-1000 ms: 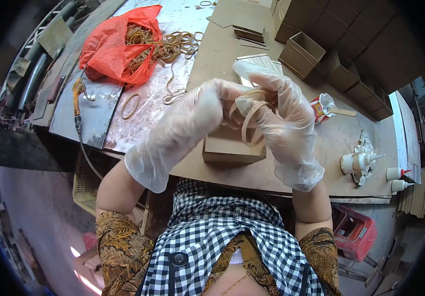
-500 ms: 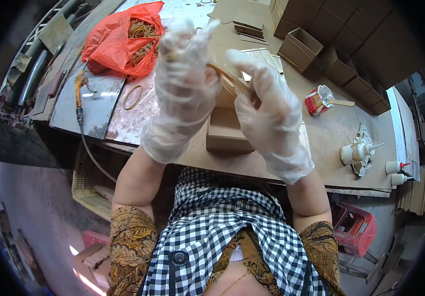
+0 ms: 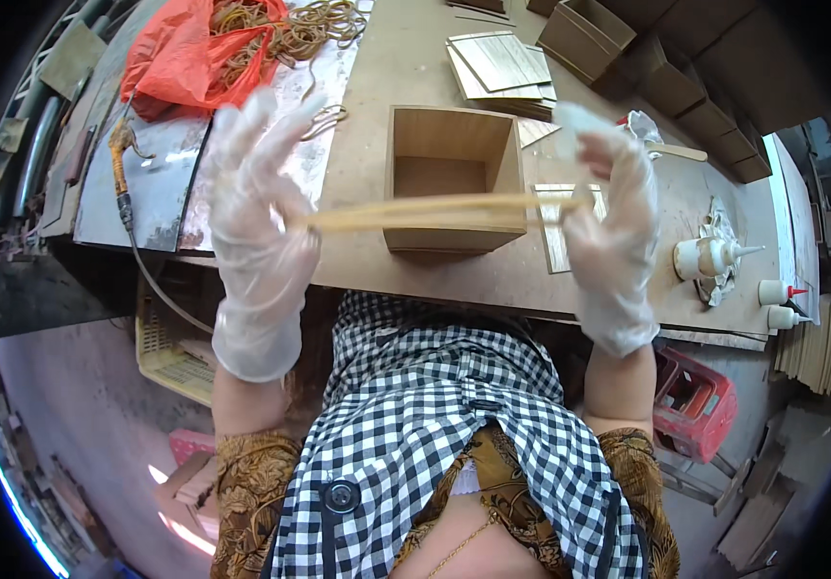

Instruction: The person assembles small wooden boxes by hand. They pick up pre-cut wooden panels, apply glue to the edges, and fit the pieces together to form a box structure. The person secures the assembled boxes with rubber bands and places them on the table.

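Observation:
A tan rubber band (image 3: pixel 415 210) is stretched wide between my two gloved hands. My left hand (image 3: pixel 266 207) grips its left end, thumb and finger pinched at the band while the other fingers point up. On the other side my right hand (image 3: pixel 613 217) holds the right end; its upper fingers are blurred. Both hands wear clear plastic gloves. Behind and below the band stands an open-topped wooden box (image 3: pixel 456 179) on the table, its front wall partly crossed by the band. The band appears to be in the air in front of the box.
A red plastic bag (image 3: pixel 169 63) spills rubber bands (image 3: pixel 324 29) at the far left. Thin wooden panels (image 3: pixel 502 63) lie stacked behind the box. Glue bottles (image 3: pixel 700 259) stand at right, and more boxes (image 3: pixel 584 39) line the far right. A hot-tipped tool with cable (image 3: pixel 121 169) lies left.
My hands have moved apart, the left leftward and the right rightward, stretching the rubber band between them. The box behind now shows more fully.

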`<action>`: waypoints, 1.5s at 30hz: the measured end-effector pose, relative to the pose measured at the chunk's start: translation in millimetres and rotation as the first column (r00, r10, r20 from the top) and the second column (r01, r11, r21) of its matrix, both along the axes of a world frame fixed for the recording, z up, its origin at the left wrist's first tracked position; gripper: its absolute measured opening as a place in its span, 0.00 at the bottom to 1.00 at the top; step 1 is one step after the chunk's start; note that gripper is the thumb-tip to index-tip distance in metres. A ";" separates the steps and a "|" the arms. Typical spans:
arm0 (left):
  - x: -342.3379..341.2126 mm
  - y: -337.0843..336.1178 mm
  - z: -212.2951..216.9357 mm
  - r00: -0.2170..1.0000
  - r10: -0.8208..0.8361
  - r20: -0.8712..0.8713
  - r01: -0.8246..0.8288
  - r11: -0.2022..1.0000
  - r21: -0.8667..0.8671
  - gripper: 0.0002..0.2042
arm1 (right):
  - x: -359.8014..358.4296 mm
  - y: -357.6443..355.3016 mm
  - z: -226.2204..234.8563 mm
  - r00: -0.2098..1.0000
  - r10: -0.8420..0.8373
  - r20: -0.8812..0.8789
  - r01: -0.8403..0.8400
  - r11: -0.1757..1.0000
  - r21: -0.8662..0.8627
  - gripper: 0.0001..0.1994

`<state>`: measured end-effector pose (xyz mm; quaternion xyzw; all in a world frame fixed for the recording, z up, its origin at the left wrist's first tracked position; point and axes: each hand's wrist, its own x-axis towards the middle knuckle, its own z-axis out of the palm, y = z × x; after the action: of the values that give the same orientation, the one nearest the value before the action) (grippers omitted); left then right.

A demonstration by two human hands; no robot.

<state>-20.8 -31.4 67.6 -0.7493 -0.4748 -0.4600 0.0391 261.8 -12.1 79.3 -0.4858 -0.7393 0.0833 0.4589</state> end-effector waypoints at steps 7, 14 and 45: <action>1.2 7.2 -34.0 0.942 -0.034 0.333 0.154 0.927 -0.342 0.37 | 4.7 -1.7 -42.8 0.963 0.082 -0.257 -0.158 0.945 -0.287 0.41; -0.1 26.8 -34.0 0.905 -0.214 0.368 0.373 0.814 -0.445 0.42 | 2.5 2.6 -33.8 0.917 0.176 -0.358 -0.333 0.831 -0.445 0.40; 19.5 117.3 -60.9 0.406 -0.110 0.907 0.833 0.452 -0.318 0.29 | -27.5 79.2 -64.6 0.591 -0.178 -0.787 -0.150 0.934 -0.324 0.11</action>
<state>-1.3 85.8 6.7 -0.5147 -0.3115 -0.4818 -0.6371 234.3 67.1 14.7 -0.4756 -0.4194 0.4227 0.6475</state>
